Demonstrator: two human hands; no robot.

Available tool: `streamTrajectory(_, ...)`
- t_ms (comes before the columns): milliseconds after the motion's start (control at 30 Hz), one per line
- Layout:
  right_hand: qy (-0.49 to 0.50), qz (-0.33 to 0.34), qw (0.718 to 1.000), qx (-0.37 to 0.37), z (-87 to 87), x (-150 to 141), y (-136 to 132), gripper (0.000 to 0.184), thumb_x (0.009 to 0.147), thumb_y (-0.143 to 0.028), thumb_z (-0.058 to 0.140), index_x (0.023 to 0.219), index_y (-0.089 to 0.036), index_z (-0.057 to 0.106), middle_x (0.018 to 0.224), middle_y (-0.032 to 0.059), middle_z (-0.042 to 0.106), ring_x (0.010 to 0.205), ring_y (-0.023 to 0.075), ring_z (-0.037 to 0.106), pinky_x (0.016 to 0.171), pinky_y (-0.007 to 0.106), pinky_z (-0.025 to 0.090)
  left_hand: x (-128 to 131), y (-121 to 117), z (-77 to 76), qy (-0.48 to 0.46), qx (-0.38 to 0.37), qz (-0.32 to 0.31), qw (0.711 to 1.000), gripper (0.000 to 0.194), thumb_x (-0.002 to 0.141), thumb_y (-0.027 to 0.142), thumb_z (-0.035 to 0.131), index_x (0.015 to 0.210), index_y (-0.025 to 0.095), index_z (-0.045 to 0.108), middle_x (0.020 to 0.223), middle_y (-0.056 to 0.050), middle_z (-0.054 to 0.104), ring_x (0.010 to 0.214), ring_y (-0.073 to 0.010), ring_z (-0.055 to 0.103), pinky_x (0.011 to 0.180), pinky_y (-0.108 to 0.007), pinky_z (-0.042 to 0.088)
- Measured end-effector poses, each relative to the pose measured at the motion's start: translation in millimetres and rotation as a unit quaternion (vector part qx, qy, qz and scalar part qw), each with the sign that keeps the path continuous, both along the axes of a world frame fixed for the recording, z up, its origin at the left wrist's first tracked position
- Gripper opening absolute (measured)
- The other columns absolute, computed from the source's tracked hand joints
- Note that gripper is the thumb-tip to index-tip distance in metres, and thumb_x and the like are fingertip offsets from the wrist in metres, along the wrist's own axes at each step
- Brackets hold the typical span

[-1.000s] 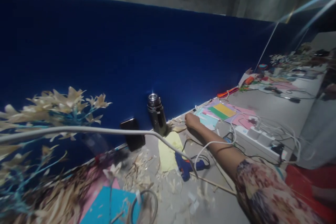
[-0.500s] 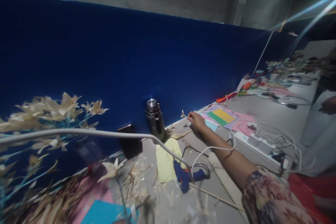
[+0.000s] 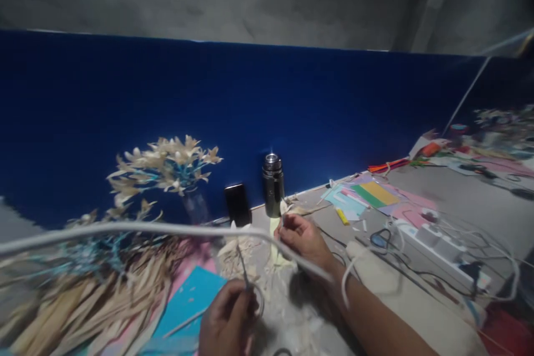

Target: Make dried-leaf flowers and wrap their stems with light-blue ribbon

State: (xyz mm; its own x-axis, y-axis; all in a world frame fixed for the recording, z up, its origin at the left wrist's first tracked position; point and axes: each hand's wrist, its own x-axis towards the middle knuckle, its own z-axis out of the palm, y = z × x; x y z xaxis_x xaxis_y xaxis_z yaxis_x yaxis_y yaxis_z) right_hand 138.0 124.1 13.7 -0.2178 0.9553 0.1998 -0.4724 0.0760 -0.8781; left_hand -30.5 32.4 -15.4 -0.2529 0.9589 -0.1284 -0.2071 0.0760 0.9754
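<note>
My left hand, low in the middle, is closed around the thin stem of a cream flower that stands upright above the fingers. A pale ring-like loop beside these fingers is too blurred to name. My right hand pinches a small cream flower bud by its short stem, a little beyond and to the right of the left hand. Behind the bud stands a dark thermos flask against the blue partition. Yellow paper lies partly hidden behind my right hand.
A white cable crosses the near view. To the left are a vase of cream flowers, dried husks and blue paper. A phone leans on the partition. A power strip lies right.
My right hand has come back from the far table edge with the small bud. My left hand has risen into view with its flower. The view has turned left; the glue gun is no longer visible.
</note>
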Motion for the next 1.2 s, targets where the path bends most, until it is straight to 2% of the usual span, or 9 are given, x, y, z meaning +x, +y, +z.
streamTrajectory(133,-0.040,0.091,0.995,-0.023,-2.2,-17,-14,0.039,0.071,-0.044,0.089,0.089,-0.014,0.071,0.073,0.0008,0.068,0.051,0.0075,0.053,0.048,0.020,0.040,4,-6,-6.9,-0.030,0.017,0.024,0.999,0.039,0.068,0.053,0.083,0.072,0.019,0.066,0.061,0.002,0.055,0.051,-0.0115,0.047,0.046,-0.022,0.039)
streamTrajectory(300,-0.141,0.130,0.981,0.040,19.6,-19,-16,0.032,0.074,-0.041,0.085,0.088,-0.013,0.076,0.064,-0.0029,0.061,0.051,0.0090,0.051,0.049,0.023,0.039,8,-6,-25.0,-0.089,0.022,0.057,0.994,0.042,0.065,0.053,0.086,0.072,0.019,0.063,0.057,0.005,0.052,0.049,-0.0098,0.046,0.044,-0.019,0.034)
streamTrajectory(367,-0.169,0.127,0.975,0.064,25.2,-22,-15,0.029,0.075,-0.039,0.084,0.086,-0.014,0.076,0.062,-0.0034,0.060,0.051,0.0092,0.050,0.049,0.023,0.039,10,-3,-28.9,-0.109,0.021,0.064,0.992,0.043,0.065,0.053,0.087,0.075,0.019,0.063,0.058,0.004,0.053,0.048,-0.0093,0.045,0.043,-0.018,0.032)
streamTrajectory(467,-0.169,0.093,0.979,0.066,22.0,-28,-11,0.032,0.076,-0.044,0.084,0.081,-0.014,0.075,0.060,-0.0029,0.060,0.051,0.0097,0.051,0.050,0.023,0.040,11,1,-28.6,-0.120,0.028,0.074,0.990,0.044,0.064,0.051,0.090,0.078,0.018,0.065,0.060,0.004,0.055,0.050,-0.0095,0.048,0.044,-0.018,0.035)
streamTrajectory(633,-0.052,0.013,0.998,-0.041,13.3,-31,-2,0.045,0.069,-0.054,0.090,0.075,-0.013,0.071,0.057,-0.0021,0.061,0.048,0.0088,0.053,0.046,0.020,0.042,9,6,-24.7,-0.149,0.036,0.040,0.987,0.042,0.066,0.047,0.091,0.074,0.017,0.064,0.062,0.003,0.057,0.054,-0.0090,0.052,0.050,-0.018,0.039)
streamTrajectory(733,0.020,0.013,0.996,-0.087,17.9,-29,1,0.048,0.060,-0.053,0.095,0.073,-0.014,0.070,0.058,-0.0032,0.061,0.046,0.0070,0.052,0.044,0.018,0.042,4,11,-31.2,-0.137,0.028,-0.012,0.990,0.042,0.069,0.048,0.090,0.072,0.016,0.064,0.061,0.002,0.058,0.054,-0.0094,0.052,0.051,-0.018,0.040)
streamTrajectory(833,0.051,0.009,0.994,-0.091,19.9,-32,2,0.049,0.057,-0.052,0.097,0.075,-0.014,0.072,0.057,-0.0042,0.060,0.044,0.0065,0.052,0.043,0.017,0.044,1,15,-42.0,-0.112,0.024,-0.023,0.993,0.044,0.069,0.052,0.089,0.072,0.016,0.065,0.062,0.000,0.061,0.054,-0.0104,0.052,0.049,-0.019,0.040)
streamTrajectory(1033,-0.041,0.001,0.998,-0.038,12.5,-39,0,0.043,0.064,-0.045,0.093,0.089,-0.013,0.078,0.060,-0.0010,0.067,0.048,0.0123,0.060,0.046,0.023,0.051,3,12,-48.2,-0.086,0.014,0.006,0.996,0.042,0.070,0.053,0.087,0.071,0.018,0.064,0.056,0.002,0.056,0.051,-0.0101,0.047,0.047,-0.018,0.035)
streamTrajectory(1200,-0.109,-0.004,0.994,-0.013,11.6,-36,2,0.034,0.070,-0.045,0.086,0.077,-0.014,0.074,0.054,-0.0008,0.065,0.045,0.0115,0.057,0.046,0.023,0.048,2,9,-49.9,-0.044,0.015,-0.003,0.999,0.038,0.078,0.049,0.082,0.072,0.017,0.063,0.057,0.004,0.051,0.051,-0.0083,0.042,0.045,-0.017,0.028)
